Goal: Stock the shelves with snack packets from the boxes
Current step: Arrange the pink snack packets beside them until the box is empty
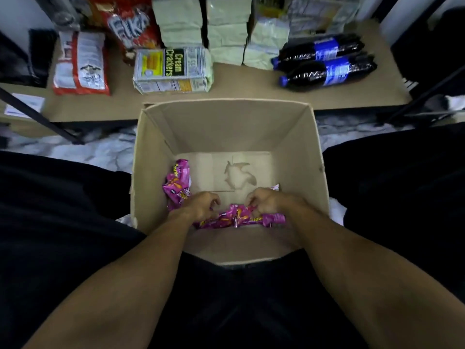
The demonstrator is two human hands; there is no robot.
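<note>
An open cardboard box (297, 152) stands between my knees, nearly down to its bare bottom. Pink snack packets (241, 217) lie along its near wall, and more of them (177, 182) are piled in the left corner. Both my hands are deep inside the box. My left hand (201, 205) has its fingers curled over the packets at the left end of the near row. My right hand (264, 200) grips the packets at the right end of that row. The low shelf board (251, 81) runs just beyond the box.
On the shelf lie a Cream Crackers pack (172, 70), a red and white bag (80, 62), a red snack bag (130, 23), stacked pale green packs (226, 31) and two dark soda bottles (324, 64). Black shelf struts (42, 117) slant at both sides.
</note>
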